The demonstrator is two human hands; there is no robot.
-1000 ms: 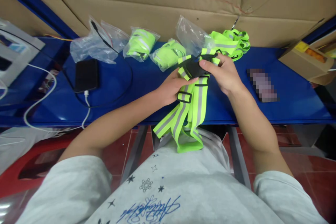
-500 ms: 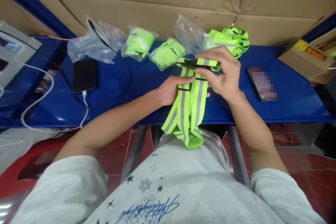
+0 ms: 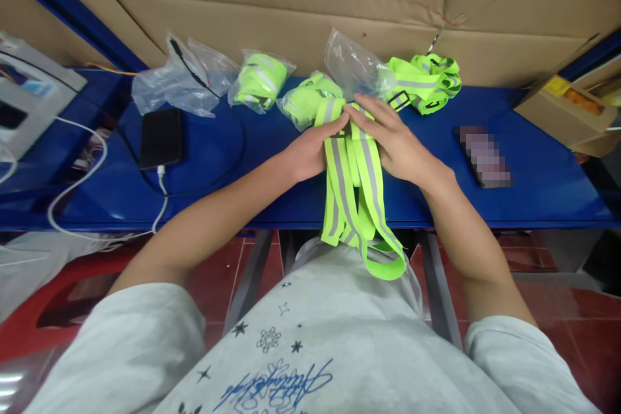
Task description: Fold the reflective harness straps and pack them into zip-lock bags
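Note:
Neon-yellow reflective straps (image 3: 371, 178) with grey stripes hang in loops over the table's front edge, toward my lap. My left hand (image 3: 310, 150) grips their upper part from the left, thumb on top. From the right, my right hand (image 3: 392, 141) closes on the same bundle, its fingertips near my left thumb. A dark buckle shows in part between the hands; the fingers under the straps are hidden. Just beyond lie a bagged strap bundle (image 3: 306, 98), a clear plastic bag (image 3: 352, 61) and a loose pile of the same straps (image 3: 429, 81) with a black buckle.
On the blue table (image 3: 286, 197), another bagged bundle (image 3: 261, 81) and crumpled plastic bags (image 3: 179, 87) lie at the back left. A black power bank (image 3: 161, 137) with a white cable is at left. At right are a phone (image 3: 482, 155) and a cardboard box (image 3: 565, 110).
My right hand has come down and inward, and the dark buckle piece it held up is now mostly covered. The top of the straps is folded over between my hands; the lower loops swung right.

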